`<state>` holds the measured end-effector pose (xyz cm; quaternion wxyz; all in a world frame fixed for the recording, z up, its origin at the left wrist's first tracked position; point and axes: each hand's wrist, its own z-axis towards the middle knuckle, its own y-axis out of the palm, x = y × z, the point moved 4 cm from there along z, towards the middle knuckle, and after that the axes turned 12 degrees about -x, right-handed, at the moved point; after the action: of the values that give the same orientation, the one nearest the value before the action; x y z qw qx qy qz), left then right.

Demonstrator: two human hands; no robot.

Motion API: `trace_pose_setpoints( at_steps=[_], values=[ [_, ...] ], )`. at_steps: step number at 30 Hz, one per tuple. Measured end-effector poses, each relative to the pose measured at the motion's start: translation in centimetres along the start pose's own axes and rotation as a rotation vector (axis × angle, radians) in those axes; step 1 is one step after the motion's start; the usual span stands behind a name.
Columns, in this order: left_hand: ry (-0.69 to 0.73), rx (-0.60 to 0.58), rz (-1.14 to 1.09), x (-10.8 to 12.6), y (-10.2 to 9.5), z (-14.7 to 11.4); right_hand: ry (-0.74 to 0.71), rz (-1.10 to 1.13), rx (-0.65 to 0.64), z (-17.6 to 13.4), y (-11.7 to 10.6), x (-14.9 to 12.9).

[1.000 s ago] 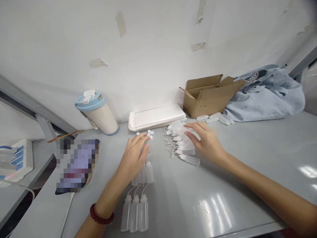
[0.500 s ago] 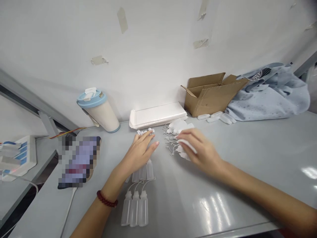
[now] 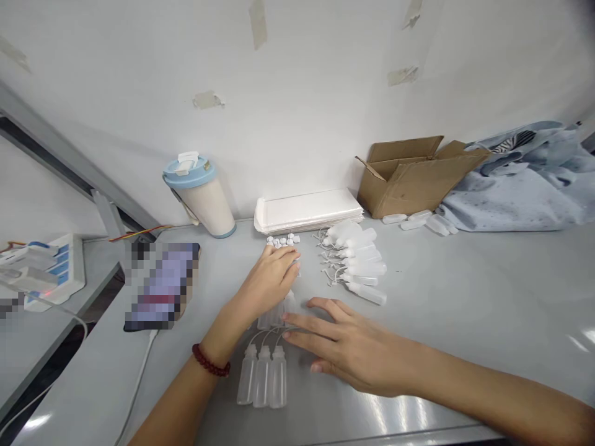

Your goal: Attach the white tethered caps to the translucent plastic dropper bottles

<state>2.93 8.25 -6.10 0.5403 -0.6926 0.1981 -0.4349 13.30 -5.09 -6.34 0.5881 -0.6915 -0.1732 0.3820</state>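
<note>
My left hand [image 3: 272,282] reaches over a group of small white caps [image 3: 283,240], its thumb drawn in against the fingers. A bit of white shows at the fingertips, seemingly one of these caps. Below it, three clear plastic squeeze bottles [image 3: 263,378] with thin tubes at their necks lie side by side. A second row of bottles [image 3: 267,319] is partly covered by my left hand. My right hand [image 3: 357,350] hovers open beside this row, fingers spread, fingertips close to the tubes. Several capped bottles [image 3: 365,266] form a pile beyond my right hand.
Against the wall stand a cream tumbler [image 3: 209,204], a stack of white trays [image 3: 311,210] and an open cardboard box [image 3: 409,186]. Loose bottles [image 3: 413,222] lie before the box, beside a pale blue cloth [image 3: 520,192]. A phone [image 3: 162,291] with its cable is on the left.
My right hand has left the pile of capped bottles and come nearer, leftward to the bottle rows, its fingers now spread. My left thumb has closed towards the fingers. The view has shifted left.
</note>
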Motion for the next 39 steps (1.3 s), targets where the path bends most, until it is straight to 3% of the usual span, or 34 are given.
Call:
trace_pose_setpoints(
  at_steps=[14, 25, 28, 32, 39],
  values=[
    [-0.040, 0.082, -0.044, -0.6, 0.0, -0.1, 0.093, -0.022, 0.104, 0.3, -0.4, 1.2],
    [-0.154, 0.280, -0.242, 0.5, -1.6, -1.9, 0.255, 0.008, 0.089, 0.1, 0.2, 3.4],
    [-0.212, 0.249, -0.423, 0.8, -1.3, -2.4, 0.243, 0.008, 0.165, -0.2, 0.0, 3.6],
    [-0.287, 0.113, -0.811, 1.3, -0.6, -2.6, 0.199, 0.042, 0.290, -1.0, -0.8, 3.5],
    [-0.211, 0.044, -1.048, 3.1, -0.1, -2.7, 0.075, -0.088, 0.304, -1.9, -2.1, 2.1]
  ],
)
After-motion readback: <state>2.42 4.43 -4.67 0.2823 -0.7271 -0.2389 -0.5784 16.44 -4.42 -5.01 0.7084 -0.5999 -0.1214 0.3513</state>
